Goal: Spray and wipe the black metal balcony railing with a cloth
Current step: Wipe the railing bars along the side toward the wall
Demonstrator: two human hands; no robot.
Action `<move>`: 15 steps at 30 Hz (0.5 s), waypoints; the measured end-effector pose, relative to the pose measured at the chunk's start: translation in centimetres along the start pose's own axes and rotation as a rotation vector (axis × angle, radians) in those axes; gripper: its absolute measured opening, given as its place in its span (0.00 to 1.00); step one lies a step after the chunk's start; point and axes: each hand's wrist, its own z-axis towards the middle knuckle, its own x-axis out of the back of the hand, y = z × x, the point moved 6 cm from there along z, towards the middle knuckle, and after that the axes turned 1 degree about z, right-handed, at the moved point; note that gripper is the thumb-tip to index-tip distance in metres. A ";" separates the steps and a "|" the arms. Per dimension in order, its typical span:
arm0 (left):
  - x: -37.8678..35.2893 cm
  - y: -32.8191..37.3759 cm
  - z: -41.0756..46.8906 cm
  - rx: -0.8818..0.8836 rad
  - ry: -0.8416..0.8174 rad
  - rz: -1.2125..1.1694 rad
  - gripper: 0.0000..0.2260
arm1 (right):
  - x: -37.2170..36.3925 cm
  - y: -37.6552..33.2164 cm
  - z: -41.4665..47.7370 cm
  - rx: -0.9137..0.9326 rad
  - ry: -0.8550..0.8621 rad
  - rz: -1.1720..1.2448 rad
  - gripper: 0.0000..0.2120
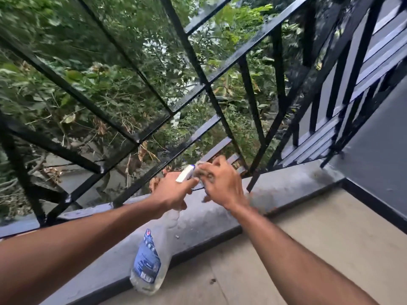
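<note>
The black metal railing (191, 53) runs across the upper view, its bars crossing in front of green foliage. My left hand (170, 190) grips the neck of a clear spray bottle (149, 258) with a blue label, which hangs down below the hand; its white nozzle (186, 175) points up and to the right. My right hand (222, 181) holds a small soiled cloth (206, 171) right at the nozzle, close to the lowest bars of the railing. The cloth is mostly hidden by the fingers.
A grey ledge (277, 190) carries the railing's base, with rusty grime near the posts. Tan floor tiles (308, 249) lie in front of it. A grey wall (378, 150) with a black skirting closes the right side. Trees and ground lie far below the bars.
</note>
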 end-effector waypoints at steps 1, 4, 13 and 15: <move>-0.4 0.2 0.2 0.000 -0.024 -0.002 0.10 | 0.1 0.3 -0.3 -0.044 0.035 0.054 0.17; -1.5 0.9 1.4 0.015 -0.048 -0.002 0.11 | 1.0 2.6 -1.7 -0.215 0.213 0.183 0.17; -7.5 3.5 6.1 0.006 -0.140 0.004 0.09 | 3.1 11.1 -5.3 -0.706 0.456 0.316 0.16; -8.3 3.8 7.1 0.023 -0.132 -0.055 0.06 | 3.6 11.8 -5.1 -0.745 0.489 0.363 0.16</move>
